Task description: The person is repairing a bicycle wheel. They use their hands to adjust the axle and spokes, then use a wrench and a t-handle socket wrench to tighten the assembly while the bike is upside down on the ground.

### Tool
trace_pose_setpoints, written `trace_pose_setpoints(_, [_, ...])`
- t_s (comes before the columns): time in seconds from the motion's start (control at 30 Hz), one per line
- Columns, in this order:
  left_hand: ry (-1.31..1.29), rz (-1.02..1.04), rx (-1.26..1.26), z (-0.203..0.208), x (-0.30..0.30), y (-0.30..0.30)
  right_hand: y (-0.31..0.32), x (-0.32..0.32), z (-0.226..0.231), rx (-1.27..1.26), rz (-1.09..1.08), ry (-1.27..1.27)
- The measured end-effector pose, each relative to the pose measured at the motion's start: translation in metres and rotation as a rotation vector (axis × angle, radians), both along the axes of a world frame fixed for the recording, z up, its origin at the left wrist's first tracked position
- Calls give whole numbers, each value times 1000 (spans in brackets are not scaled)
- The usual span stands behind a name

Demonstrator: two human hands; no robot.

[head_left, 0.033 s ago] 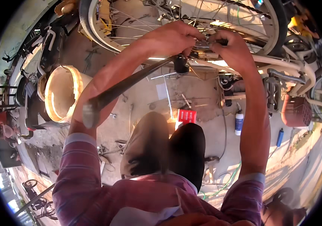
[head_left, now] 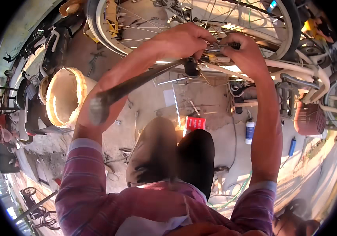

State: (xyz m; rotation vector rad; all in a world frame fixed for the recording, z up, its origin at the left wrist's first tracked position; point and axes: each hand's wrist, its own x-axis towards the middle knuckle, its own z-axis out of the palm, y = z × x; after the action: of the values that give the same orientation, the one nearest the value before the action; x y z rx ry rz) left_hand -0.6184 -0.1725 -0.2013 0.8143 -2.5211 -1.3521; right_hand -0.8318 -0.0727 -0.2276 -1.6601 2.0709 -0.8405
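In the head view, two hands meet at the far side: the left hand and right hand, fingers curled narrow, at one small metal part beside one bicycle wheel; I cannot tell how firmly either grips it. One dark bar slants left and near. Nearer lie one T-shaped tool, one red box and, right, one white-and-blue bottle.

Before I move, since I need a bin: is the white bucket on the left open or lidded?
Open: no lid covers the bucket, and its pale inside shows.
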Motion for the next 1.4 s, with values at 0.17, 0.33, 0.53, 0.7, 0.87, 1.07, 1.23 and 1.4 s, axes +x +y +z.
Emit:
trace_pose_setpoints(0.17, [7,25,-42,-17,8,-4,-1,7,-17,-102,47,64])
trace_pose_setpoints(0.33, [-18,1,-53,-9,11,0,10,19,-18,-182,0,102])
trace_pose_setpoints(0.53, [-1,-38,-129,-12,12,-3,18,21,-22,-421,67,224])
trace_pose_setpoints(0.7, [-11,-11,-62,-5,13,0,17,18,-22,-436,62,149])
trace_pose_setpoints(0.87, [1,-9,-78,-4,16,4,28,32,-21,-601,59,309])
trace_pose_setpoints(1.07, [22,-33,-65,-5,17,2,51,76,-23,-635,-174,538])
trace_pose_setpoints(1.23, [44,-60,-35,-10,14,-4,33,82,-27,-502,-243,529])
trace_pose_setpoints(1.4, [31,-47,-25,-11,14,-7,28,87,-31,-529,-292,614])
